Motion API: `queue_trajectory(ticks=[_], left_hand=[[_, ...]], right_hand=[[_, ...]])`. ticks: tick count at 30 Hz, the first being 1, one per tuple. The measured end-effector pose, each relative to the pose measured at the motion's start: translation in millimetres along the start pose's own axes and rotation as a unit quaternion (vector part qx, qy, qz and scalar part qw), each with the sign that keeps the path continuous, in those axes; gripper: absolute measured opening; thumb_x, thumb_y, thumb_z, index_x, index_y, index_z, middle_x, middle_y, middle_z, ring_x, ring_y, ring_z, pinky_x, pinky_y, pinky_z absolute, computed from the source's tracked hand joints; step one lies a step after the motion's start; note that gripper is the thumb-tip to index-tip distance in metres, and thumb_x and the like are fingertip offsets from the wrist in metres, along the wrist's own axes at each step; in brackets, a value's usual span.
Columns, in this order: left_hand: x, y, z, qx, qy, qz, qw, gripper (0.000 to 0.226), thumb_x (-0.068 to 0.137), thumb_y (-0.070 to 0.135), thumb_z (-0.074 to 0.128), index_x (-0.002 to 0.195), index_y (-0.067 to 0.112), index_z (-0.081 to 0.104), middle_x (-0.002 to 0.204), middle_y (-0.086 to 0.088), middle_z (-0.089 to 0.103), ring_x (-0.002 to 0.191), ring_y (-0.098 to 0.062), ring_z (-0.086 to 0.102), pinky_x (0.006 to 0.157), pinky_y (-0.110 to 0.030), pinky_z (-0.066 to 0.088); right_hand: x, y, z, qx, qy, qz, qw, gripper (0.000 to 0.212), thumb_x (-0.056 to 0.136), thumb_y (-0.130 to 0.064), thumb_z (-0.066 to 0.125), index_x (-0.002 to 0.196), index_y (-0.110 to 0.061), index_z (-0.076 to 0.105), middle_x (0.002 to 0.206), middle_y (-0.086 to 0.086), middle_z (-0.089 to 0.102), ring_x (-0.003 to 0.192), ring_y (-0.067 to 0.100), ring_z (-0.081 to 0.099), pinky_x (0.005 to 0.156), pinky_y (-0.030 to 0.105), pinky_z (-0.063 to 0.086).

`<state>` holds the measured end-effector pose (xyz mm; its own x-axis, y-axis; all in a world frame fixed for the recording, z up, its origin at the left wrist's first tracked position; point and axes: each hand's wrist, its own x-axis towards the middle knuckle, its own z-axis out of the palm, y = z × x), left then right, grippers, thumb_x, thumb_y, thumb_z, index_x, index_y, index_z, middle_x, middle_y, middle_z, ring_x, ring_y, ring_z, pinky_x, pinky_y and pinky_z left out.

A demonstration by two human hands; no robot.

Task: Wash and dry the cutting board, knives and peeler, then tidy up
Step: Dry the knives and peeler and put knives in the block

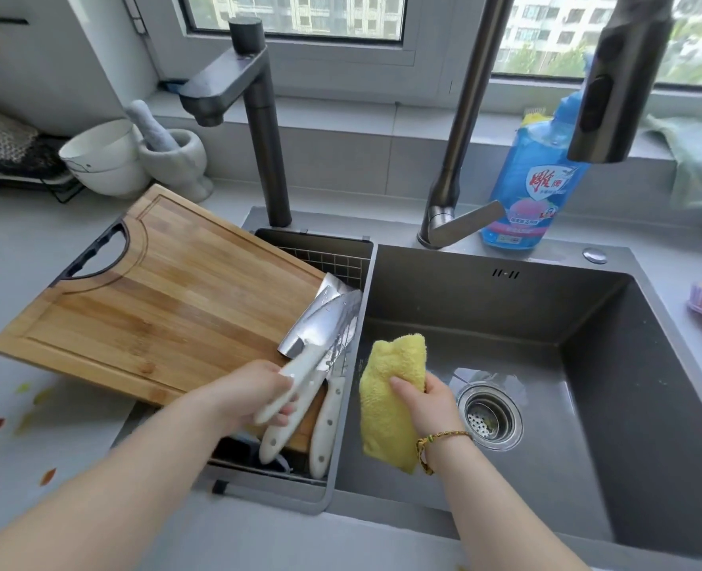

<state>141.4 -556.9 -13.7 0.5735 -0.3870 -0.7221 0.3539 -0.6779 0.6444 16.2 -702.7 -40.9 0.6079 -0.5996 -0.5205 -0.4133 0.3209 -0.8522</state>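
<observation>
A wooden cutting board (155, 298) lies tilted across the counter and the drain basket (341, 257) left of the sink. On its right end rest several white-handled knives (324, 323), blades pointing away from me. My left hand (258, 389) grips the white handle of one knife. Two more white handles (326, 426) lie beside it over the basket. My right hand (427, 397) holds a yellow cloth (386, 389) over the sink, just right of the knives. I cannot make out the peeler.
The dark sink (588, 364) has a strainer drain (490, 418). Two dark faucets (258, 117) rise behind it, a spray head (617, 84) hangs at upper right. A blue detergent bottle (534, 175) stands behind the sink. White bowls (102, 158) and a mortar (176, 158) sit at the back left.
</observation>
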Motion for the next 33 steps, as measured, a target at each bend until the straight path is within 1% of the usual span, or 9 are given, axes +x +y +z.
queue_trajectory(ticks=[2, 6, 13, 18, 22, 25, 27, 29, 33], left_hand=[[-13, 4, -25, 0.005, 0.012, 0.012, 1.0, 0.018, 0.098, 0.005, 0.038, 0.114, 0.0, 0.045, 0.083, -0.014, 0.056, 0.062, -0.017, 0.053, 0.044, -0.018, 0.051], [-36, 7, -50, 0.129, 0.063, 0.071, 0.987, 0.016, 0.098, 0.013, 0.038, 0.114, 0.017, 0.041, 0.1, -0.011, 0.062, 0.068, -0.018, 0.054, 0.062, -0.027, 0.049], [-23, 5, -24, 0.163, 0.01, 0.127, 0.978, 0.02, 0.095, 0.009, 0.038, 0.096, 0.026, 0.048, 0.087, -0.001, 0.053, 0.068, -0.013, 0.048, 0.064, -0.025, 0.041], [-2, -4, -8, 0.233, -0.007, 0.133, 0.963, 0.021, 0.095, 0.018, 0.04, 0.115, 0.02, 0.047, 0.082, 0.007, 0.054, 0.065, -0.008, 0.047, 0.054, -0.018, 0.036], [3, -8, -11, 0.279, -0.017, 0.139, 0.95, 0.024, 0.09, 0.034, 0.054, 0.11, 0.026, 0.045, 0.091, 0.009, 0.055, 0.075, -0.007, 0.052, 0.061, -0.019, 0.041], [6, -9, -12, 0.369, -0.009, 0.155, 0.916, 0.044, 0.087, 0.042, 0.057, 0.124, 0.029, 0.039, 0.107, 0.007, 0.054, 0.091, -0.01, 0.052, 0.069, -0.021, 0.043], [7, -8, -12, 0.448, 0.009, 0.171, 0.878, 0.052, 0.09, 0.04, 0.051, 0.136, 0.034, 0.031, 0.121, 0.006, 0.053, 0.096, -0.012, 0.051, 0.074, -0.024, 0.045], [9, -7, -11, 0.498, 0.026, 0.183, 0.847, 0.054, 0.089, 0.032, 0.05, 0.138, 0.038, 0.029, 0.124, 0.009, 0.052, 0.092, -0.011, 0.049, 0.067, -0.023, 0.041], [13, -6, -5, 0.518, 0.078, 0.2, 0.828, 0.044, 0.088, 0.03, 0.048, 0.131, 0.03, 0.039, 0.117, 0.007, 0.056, 0.09, -0.015, 0.051, 0.061, -0.025, 0.036]], right_hand=[[1, -4, -3, -0.001, 0.019, -0.019, 1.0, 0.006, 0.09, -0.01, 0.055, 0.087, -0.015, 0.055, 0.08, -0.001, 0.057, 0.081, 0.02, 0.055, 0.076, 0.031, 0.043], [3, -9, -9, 0.007, 0.048, -0.035, 0.998, 0.006, 0.09, -0.012, 0.055, 0.086, -0.017, 0.055, 0.084, 0.001, 0.058, 0.087, 0.024, 0.055, 0.08, 0.033, 0.045], [-1, -15, -16, -0.019, 0.088, -0.082, 0.993, 0.021, 0.09, -0.01, 0.052, 0.074, -0.024, 0.053, 0.076, -0.005, 0.056, 0.071, 0.013, 0.053, 0.063, 0.027, 0.044], [-4, -9, -23, -0.008, 0.134, -0.056, 0.989, 0.011, 0.09, -0.012, 0.051, 0.081, -0.018, 0.054, 0.073, -0.003, 0.054, 0.067, 0.014, 0.051, 0.061, 0.028, 0.042], [-3, -6, -24, -0.042, 0.133, -0.037, 0.99, 0.006, 0.089, -0.009, 0.049, 0.086, -0.013, 0.052, 0.073, 0.001, 0.052, 0.064, 0.015, 0.047, 0.059, 0.024, 0.039], [2, -11, -21, -0.1, 0.138, -0.073, 0.983, 0.003, 0.088, -0.009, 0.049, 0.091, -0.011, 0.049, 0.072, -0.001, 0.049, 0.066, 0.017, 0.047, 0.054, 0.024, 0.036], [6, -15, -13, -0.145, 0.15, -0.125, 0.97, 0.013, 0.086, -0.009, 0.053, 0.098, -0.011, 0.046, 0.082, 0.001, 0.051, 0.077, 0.02, 0.048, 0.061, 0.027, 0.036], [8, -19, 3, -0.208, 0.154, -0.198, 0.945, 0.029, 0.085, -0.012, 0.057, 0.112, -0.01, 0.045, 0.106, 0.006, 0.051, 0.085, 0.021, 0.048, 0.072, 0.026, 0.036], [13, -13, 45, -0.456, 0.084, -0.271, 0.844, 0.044, 0.091, -0.027, 0.05, 0.132, -0.018, 0.037, 0.132, 0.002, 0.036, 0.108, 0.023, 0.05, 0.071, 0.024, 0.036]])
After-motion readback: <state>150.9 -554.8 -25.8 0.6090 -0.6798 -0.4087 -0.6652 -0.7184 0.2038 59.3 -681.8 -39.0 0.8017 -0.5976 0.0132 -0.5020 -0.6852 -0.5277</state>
